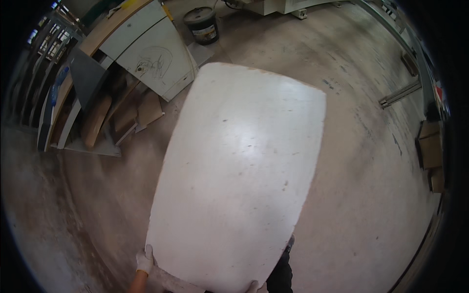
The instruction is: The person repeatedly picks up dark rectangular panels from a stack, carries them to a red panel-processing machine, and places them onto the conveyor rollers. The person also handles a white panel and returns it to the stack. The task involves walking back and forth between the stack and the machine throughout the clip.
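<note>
1 white panel (234,171), dark-flecked, shiny (brownish, ragged-edged)

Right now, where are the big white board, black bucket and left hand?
White board (239,168), head view: middle of its face.
Black bucket (202,27), head view: its side.
Left hand (144,260), head view: middle of the glove.

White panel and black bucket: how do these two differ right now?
The white panel is broad and flat; the black bucket is round-sided.
The panel is pale with scattered dark marks, while the bucket is dark with a label.
The panel is held by the left hand and right hand; the bucket stands upright on the floor.
</note>
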Demonstrator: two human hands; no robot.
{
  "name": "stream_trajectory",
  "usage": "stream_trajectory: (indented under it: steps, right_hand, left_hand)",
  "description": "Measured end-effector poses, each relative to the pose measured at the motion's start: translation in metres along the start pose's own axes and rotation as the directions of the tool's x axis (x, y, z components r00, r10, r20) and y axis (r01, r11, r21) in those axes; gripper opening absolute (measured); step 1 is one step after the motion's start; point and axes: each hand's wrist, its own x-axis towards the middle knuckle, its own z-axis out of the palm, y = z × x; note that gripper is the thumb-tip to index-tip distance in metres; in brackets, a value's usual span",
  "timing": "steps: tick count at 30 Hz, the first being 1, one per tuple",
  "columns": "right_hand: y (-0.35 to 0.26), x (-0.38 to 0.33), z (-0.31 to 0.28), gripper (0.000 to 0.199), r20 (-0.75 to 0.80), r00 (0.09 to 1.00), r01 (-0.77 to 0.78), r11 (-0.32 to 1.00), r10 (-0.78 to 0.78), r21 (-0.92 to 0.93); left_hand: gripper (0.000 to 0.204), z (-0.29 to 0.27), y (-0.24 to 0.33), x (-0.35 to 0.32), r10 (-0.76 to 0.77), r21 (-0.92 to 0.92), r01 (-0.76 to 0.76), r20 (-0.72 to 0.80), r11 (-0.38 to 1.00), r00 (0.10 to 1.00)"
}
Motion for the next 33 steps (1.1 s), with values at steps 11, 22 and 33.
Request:
stream_trajectory:
  steps: [11, 22, 33]
  right_hand:
    - [-0.136, 0.029, 0.015, 0.069, 0.044, 0.982, -0.187, 0.961, 0.182, 0.202]
    - [-0.272, 0.253, -0.030, 0.067, -0.249, 0.955, -0.129, 0.980, 0.163, 0.149]
    - [-0.448, 0.510, -0.178, 0.083, -0.446, 0.891, -0.025, 0.991, 0.081, 0.130]
  left_hand:
    - [0.078, -0.054, 0.195, 0.155, 0.511, -0.058, -0.510, 0.010, 0.858, 0.859]
    - [0.081, -0.004, 0.511, 0.274, 0.507, -0.314, -0.455, 0.106, 0.833, 0.855]
    - [0.088, 0.062, 0.880, 0.315, 0.600, -0.265, -0.567, 0.059, 0.780, 0.798]
